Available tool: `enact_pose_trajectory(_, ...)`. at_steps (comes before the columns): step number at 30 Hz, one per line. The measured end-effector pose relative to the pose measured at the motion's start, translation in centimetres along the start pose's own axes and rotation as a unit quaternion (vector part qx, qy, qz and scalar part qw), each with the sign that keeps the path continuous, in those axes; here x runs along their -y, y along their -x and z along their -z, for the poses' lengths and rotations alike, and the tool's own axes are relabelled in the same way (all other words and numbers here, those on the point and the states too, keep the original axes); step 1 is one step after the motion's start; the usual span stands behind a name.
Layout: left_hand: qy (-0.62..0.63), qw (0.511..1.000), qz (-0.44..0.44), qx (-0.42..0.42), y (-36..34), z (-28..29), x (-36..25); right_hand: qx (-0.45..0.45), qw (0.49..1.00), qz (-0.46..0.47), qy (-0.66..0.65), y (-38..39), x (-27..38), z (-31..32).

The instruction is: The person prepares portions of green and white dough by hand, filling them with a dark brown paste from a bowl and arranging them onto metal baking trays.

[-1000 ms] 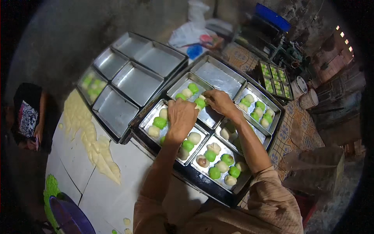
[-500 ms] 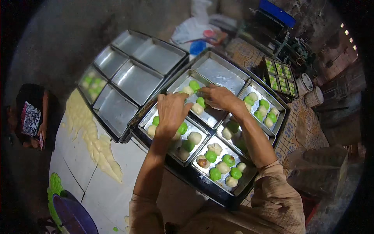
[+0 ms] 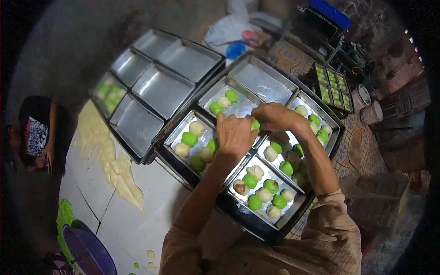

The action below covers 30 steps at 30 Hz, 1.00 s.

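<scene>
the left hand and right hand have shifted rightward, uncovering more of the row of balls beyond the left. between them a green ball shows in the tin; i cannot tell whether either grips. likely placing; next calls for gentle release.

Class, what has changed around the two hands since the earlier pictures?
The left hand and right hand moved right across the tin; a green dough ball now shows farther right, between them. Whether either grips it is unclear. The row of three dough balls and the left tin set stayed put.
</scene>
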<state>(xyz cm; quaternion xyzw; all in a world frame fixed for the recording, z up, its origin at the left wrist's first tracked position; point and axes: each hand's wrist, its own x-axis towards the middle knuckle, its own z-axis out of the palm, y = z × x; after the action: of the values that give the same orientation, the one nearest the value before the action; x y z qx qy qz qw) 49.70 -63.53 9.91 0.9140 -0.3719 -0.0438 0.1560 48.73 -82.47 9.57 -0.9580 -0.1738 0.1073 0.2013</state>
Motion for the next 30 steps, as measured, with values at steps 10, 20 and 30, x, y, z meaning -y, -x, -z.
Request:
enact_pose_trajectory(10, -0.001, 0.99, 0.04, -0.139, -1.1, 0.6, 4.6, -0.11, 0.99, -0.05, 0.071, -2.3, 2.1, 0.7)
enact_pose_trajectory(20, -0.061, 0.993, 0.08, -0.067, -3.6, -0.8, 7.6, -0.124, 0.992, 0.009, 0.022, -8.6, 0.4, -1.9)
enact_pose_trajectory(30, -0.032, 0.996, 0.036, -0.068, -1.9, -2.6, 4.1, -0.061, 0.998, -0.012, 0.006, -3.8, 0.9, -1.0)
